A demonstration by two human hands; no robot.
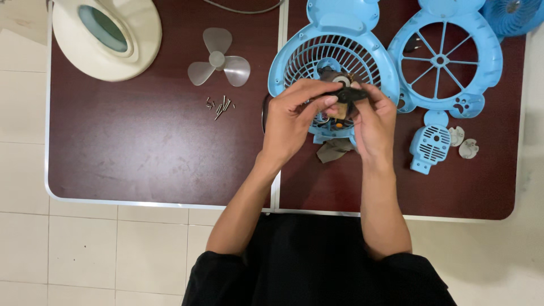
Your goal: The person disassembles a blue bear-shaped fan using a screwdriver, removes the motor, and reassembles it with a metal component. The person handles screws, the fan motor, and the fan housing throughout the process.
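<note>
Black small part (348, 95) pinched between both hands, left hand (292, 122), right hand (374, 122), blue fan housing (294, 62) partly hidden behind

blue fan grille (317, 62), blue front guard (481, 51), translucent grey blade (219, 59), maroon table (141, 147), cream lamp (136, 39).
</note>
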